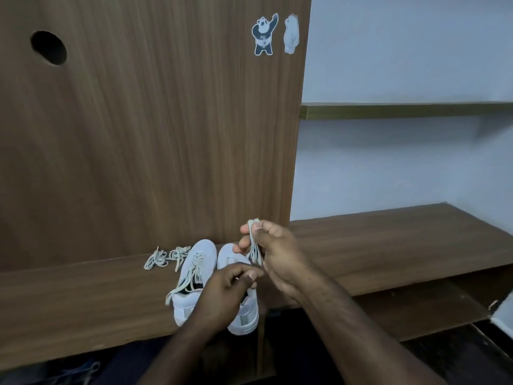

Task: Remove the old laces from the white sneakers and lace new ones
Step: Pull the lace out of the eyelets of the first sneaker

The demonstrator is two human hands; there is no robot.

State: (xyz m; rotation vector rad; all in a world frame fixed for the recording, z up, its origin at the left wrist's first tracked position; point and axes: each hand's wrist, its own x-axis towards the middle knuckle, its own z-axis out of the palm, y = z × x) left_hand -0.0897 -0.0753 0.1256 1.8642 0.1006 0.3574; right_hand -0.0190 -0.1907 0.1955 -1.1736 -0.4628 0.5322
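Observation:
Two white sneakers stand side by side on the wooden desk (83,301), toes toward the back panel. The left sneaker (191,273) still carries a loosened lace trailing off its left side. The right sneaker (244,309) is partly hidden behind my hands. My right hand (274,254) is raised above the right sneaker, fingers pinched on a folded bundle of pale lace (254,245). My left hand (227,287) hovers over the right sneaker's opening with thumb and fingers closed together near the bundle's lower end; whether it grips a strand is unclear. A loose lace pile (166,257) lies left of the shoes.
A tall wooden back panel (138,134) with a round hole and two bear stickers (263,34) rises behind the desk. A thin shelf (402,109) runs along the pale wall at right. The desk's front edge is close to me, with a lower shelf at right.

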